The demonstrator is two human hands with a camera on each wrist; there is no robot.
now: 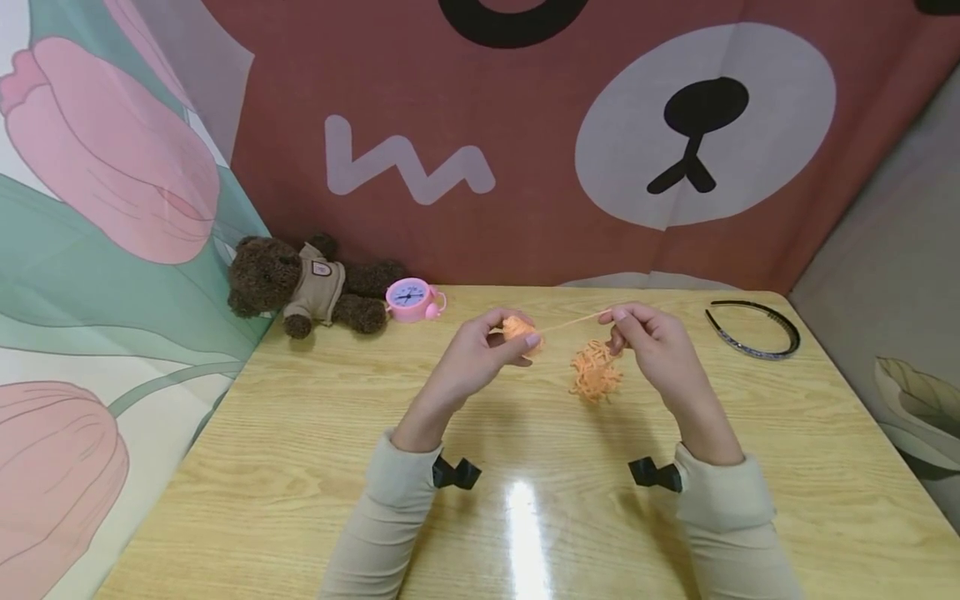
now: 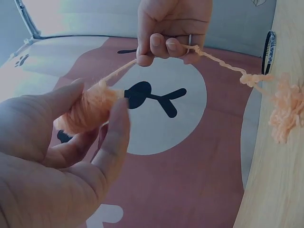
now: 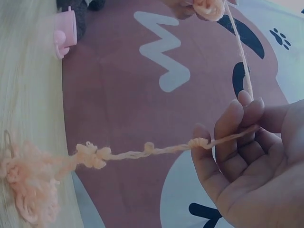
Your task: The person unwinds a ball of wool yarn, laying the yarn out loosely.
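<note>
My left hand (image 1: 477,354) grips a small wound ball of orange yarn (image 2: 90,111) between thumb and fingers. A strand of yarn (image 1: 573,322) runs taut from that ball to my right hand (image 1: 660,346), which pinches it between thumb and fingertips. Below the right hand, a twisted, knotted length of yarn (image 3: 164,151) hangs down through the curled fingers. It leads to a loose, tangled heap of orange yarn (image 1: 596,372) on the wooden table. Both hands are raised above the tabletop, apart from each other.
On the table's (image 1: 300,467) back left lies a brown teddy bear (image 1: 318,287) in a beige shirt. Beside its feet stands a pink alarm clock (image 1: 411,300). A dark headband (image 1: 757,333) with a glittery part rests at the back right. A printed cloth (image 1: 525,225) hangs behind.
</note>
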